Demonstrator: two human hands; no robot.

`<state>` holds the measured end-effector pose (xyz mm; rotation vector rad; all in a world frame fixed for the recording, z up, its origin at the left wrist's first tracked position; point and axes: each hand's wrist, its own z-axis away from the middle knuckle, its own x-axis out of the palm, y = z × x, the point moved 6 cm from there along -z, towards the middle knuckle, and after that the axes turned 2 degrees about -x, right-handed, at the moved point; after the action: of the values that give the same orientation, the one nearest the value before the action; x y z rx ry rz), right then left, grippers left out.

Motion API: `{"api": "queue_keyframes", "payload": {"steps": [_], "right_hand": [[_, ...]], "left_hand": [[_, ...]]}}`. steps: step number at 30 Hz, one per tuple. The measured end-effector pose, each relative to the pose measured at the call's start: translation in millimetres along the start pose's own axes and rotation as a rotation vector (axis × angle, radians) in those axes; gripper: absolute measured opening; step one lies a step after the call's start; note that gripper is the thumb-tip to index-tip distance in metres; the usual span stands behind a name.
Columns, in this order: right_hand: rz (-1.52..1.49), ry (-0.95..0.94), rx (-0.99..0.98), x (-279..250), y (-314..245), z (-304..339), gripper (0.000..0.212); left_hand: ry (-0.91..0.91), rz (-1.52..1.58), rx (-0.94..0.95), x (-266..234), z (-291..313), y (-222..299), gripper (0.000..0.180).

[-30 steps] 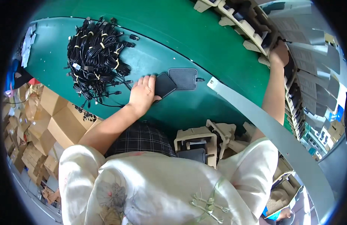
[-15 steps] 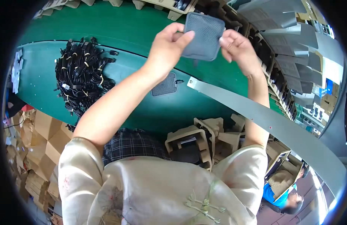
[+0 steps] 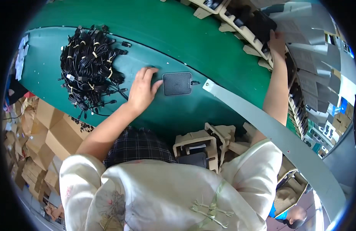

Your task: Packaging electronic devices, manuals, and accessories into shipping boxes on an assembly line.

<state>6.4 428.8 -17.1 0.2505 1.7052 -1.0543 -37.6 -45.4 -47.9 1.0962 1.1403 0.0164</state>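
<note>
A: Where does your flat black pad (image 3: 178, 83) lie?
B: On the green bench (image 3: 155, 54), just right of your left hand (image 3: 144, 87). Face roughly square, slightly longer left to right. Short plug (image 3: 195, 82) out of its right edge, tip just beside the near end of the pale metal strip (image 3: 241, 106).

A: Which of your hands is nearer?
B: Left, clearly. Thumb tip right by the pad's left edge; contact or small gap, cannot tell from this view. The plug side faces away from that hand.

A: State of your left hand?
B: Palm down, fingers lightly bent, thumb held apart from them. Nothing seen between thumb and fingers.

A: And your right hand (image 3: 277, 45)?
B: Well apart from the pad, beyond it and to the right, arm stretched out. Fingertips at the lower right corner of a dark flat piece (image 3: 264, 25) at the moulded tray row (image 3: 247, 36). Pinched on it or merely resting against it: cannot tell, too small and dark.

A: Anything on your other side?
B: Black cable pile (image 3: 91, 69), bundles tied with pale bands, left of your left hand. So that hand sits between pile and pad, closer to the pad.
</note>
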Motion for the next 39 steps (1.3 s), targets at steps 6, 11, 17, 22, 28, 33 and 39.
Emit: {"api": "queue_keyframes", "payload": {"steps": [6, 11, 17, 22, 28, 33, 39], "right_hand": [[0.057, -0.168, -0.006, -5.1, 13.7, 11.9, 0.042], [0.214, -0.042, -0.053, 7.6, 22.6, 8.0, 0.055], [0.286, 0.21, -0.164, 5.2, 52.8, 21.8, 0.053], [0.159, 0.209, -0.116, -23.4, 16.1, 68.0, 0.048], [0.564, 0.129, -0.453, -70.6, -37.5, 163.5, 0.027], [0.769, -0.265, -0.357, -126.5, -52.4, 264.1, 0.021], [0.315, -0.092, -0.474, -118.1, -220.1, 373.4, 0.038]], "left_hand": [[-0.044, -0.091, 0.059, -14.3, 6.6, -18.8, 0.032], [0.017, -0.351, 0.073, -56.6, 6.5, -16.4, 0.034], [0.444, -0.738, 0.029, -125.4, -18.1, -45.7, 0.036], [0.301, -0.79, 0.111, -147.2, -23.7, -54.1, 0.032], [0.257, -0.162, 0.124, -152.3, -10.6, 5.9, 0.028], [0.036, -0.001, 0.333, -131.5, -3.4, 78.4, 0.029], [-0.329, -0.027, 0.723, -99.7, 41.7, 133.2, 0.037]]}}
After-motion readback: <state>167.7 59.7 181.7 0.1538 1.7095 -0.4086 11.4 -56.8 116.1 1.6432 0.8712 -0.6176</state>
